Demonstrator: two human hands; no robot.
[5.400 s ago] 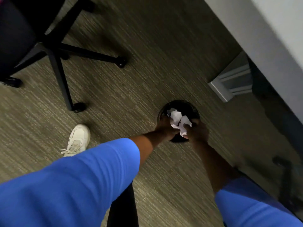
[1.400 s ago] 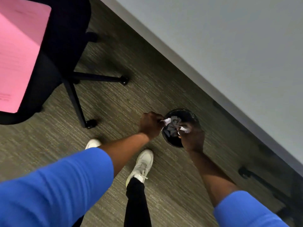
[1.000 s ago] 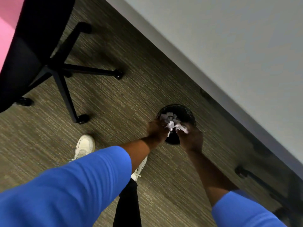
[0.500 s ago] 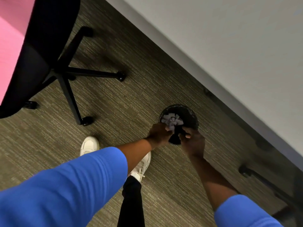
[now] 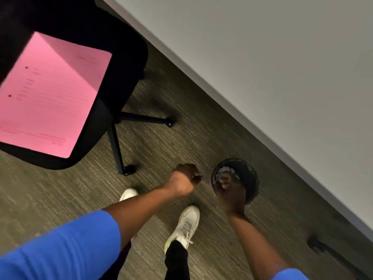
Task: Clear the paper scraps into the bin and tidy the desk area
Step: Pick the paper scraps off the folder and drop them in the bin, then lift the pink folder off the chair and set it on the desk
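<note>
The scraps lie in the bin, a small black one on the carpet just beside the desk edge. The right hand hangs over the bin's mouth, fingers loosely curled; whether its grip is empty I cannot tell, though nothing white shows in it. The left hand is off to the bin's left, apart from it, grip closed in a fist with no paper visible. The binning step looks about done. A pink sheet lies on the chair seat nearby. The next move likely calls for straightening up and turning to the desk and chair to tidy what remains there, the sheet perhaps included
</note>
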